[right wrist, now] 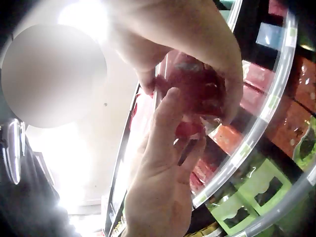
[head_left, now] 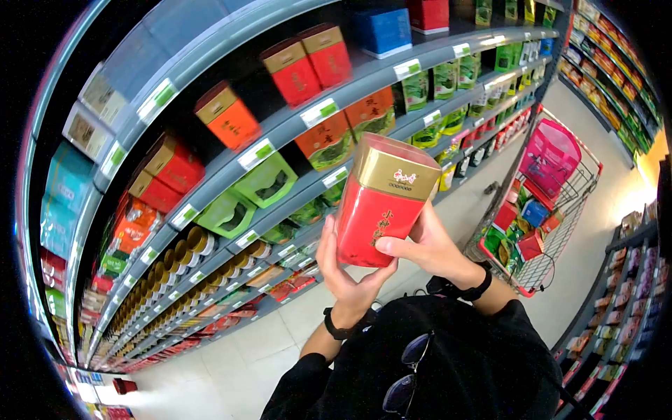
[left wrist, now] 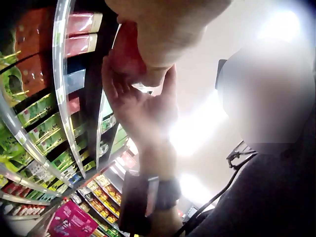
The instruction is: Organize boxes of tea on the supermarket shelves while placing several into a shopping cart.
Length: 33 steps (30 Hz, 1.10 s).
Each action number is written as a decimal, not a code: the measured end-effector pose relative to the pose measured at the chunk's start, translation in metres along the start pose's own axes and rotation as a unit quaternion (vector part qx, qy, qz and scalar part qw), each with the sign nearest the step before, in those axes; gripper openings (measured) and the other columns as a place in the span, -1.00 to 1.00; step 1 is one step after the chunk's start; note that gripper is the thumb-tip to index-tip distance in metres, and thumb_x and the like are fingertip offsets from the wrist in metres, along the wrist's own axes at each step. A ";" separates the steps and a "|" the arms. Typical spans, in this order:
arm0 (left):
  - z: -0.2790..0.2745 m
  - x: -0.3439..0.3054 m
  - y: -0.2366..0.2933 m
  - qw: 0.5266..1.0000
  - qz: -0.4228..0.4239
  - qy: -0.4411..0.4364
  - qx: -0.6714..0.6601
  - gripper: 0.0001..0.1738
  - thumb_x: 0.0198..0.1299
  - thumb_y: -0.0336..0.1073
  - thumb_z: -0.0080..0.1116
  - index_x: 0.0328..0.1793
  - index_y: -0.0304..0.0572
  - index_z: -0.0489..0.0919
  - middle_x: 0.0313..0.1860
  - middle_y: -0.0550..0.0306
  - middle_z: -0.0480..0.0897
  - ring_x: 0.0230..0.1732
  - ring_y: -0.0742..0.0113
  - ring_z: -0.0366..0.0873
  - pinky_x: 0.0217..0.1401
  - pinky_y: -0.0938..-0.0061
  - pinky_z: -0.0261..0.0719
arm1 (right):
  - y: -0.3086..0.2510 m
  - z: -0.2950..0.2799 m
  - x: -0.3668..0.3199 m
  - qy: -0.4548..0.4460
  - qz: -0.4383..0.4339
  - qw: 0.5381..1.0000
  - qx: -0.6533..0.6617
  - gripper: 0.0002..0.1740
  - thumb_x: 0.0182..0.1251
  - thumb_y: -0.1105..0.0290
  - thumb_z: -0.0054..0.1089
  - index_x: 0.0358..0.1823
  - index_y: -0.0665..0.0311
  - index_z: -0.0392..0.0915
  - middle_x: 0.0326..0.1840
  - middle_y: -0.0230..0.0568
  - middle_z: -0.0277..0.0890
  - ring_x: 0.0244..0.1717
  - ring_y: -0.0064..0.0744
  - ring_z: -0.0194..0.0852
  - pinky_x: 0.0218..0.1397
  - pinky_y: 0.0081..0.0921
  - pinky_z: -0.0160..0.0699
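A red tea tin with a gold top and dark vertical lettering is held up, tilted, before the person's chest. The left hand cups its lower left side, the thumb lying along the bottom edge. From the right, the right hand grips the tin, its thumb pressed on the red front and its other fingers behind. In the right wrist view, the tin's dark red underside shows between both hands. Much of the tin is hidden by the near hand in the left wrist view.
Shelves of packaged goods curve along the left, with red-and-gold boxes, orange boxes and green boxes. A shopping cart stands at the right, holding several packages and a pink bag. More shelving lines the far right.
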<state>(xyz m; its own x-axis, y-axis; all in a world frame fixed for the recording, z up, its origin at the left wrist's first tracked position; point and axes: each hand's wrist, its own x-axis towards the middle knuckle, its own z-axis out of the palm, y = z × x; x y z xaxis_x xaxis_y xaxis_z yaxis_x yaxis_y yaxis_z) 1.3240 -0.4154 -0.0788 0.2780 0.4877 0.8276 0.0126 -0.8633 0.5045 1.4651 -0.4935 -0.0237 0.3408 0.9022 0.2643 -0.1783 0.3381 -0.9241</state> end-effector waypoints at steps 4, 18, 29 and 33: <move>-0.037 -0.003 -0.017 0.999 0.023 0.041 0.026 0.29 -0.28 -0.31 0.75 0.57 -0.32 0.12 0.51 -0.36 0.29 0.49 -0.18 0.34 0.52 0.04 0.35 | 0.013 0.043 0.010 -0.011 -0.013 1.000 -0.016 0.16 0.17 0.38 0.57 0.63 0.21 -0.15 0.44 -0.12 0.27 0.44 -0.31 0.34 0.47 -0.22 0.39; -0.090 0.005 -0.054 0.966 0.132 0.125 0.184 0.01 -0.11 -0.28 0.67 0.43 -0.08 0.24 0.44 -0.38 0.27 0.41 -0.39 0.33 0.45 -0.29 0.36 | 0.062 0.099 0.054 -0.127 0.098 0.973 0.165 0.01 0.24 0.15 0.52 0.56 0.30 0.06 0.49 -0.15 0.32 0.44 -0.33 0.36 0.50 -0.27 0.33; -0.023 0.045 -0.107 0.948 0.227 0.095 0.202 -0.11 -0.06 -0.26 0.62 0.41 0.09 0.35 0.38 -0.33 0.35 0.37 -0.32 0.39 0.48 -0.24 0.33 | 0.073 0.035 0.123 -0.168 0.060 0.965 0.190 0.36 -0.02 -0.28 0.56 0.65 0.17 -0.08 0.57 0.09 0.19 0.52 -0.05 0.31 0.56 -0.06 0.30; -0.012 0.087 -0.116 0.998 0.027 0.033 -0.042 0.27 -0.24 -0.31 0.72 0.58 -0.29 0.09 0.47 -0.26 0.27 0.47 -0.11 0.33 0.51 0.11 0.36 | 0.073 0.002 0.144 -0.126 -0.002 0.975 0.181 0.37 0.01 -0.41 0.44 0.67 0.14 -0.11 0.68 -0.18 -0.01 0.66 -0.14 -0.03 0.62 0.03 0.13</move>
<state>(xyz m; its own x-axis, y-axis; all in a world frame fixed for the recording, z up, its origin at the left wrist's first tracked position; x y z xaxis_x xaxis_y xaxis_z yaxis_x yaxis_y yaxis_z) 1.3351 -0.2714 -0.0619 0.2119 0.4498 0.8676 -0.0814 -0.8766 0.4743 1.4993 -0.3388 -0.0524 0.1132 0.9225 0.3689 -0.5067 0.3730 -0.7773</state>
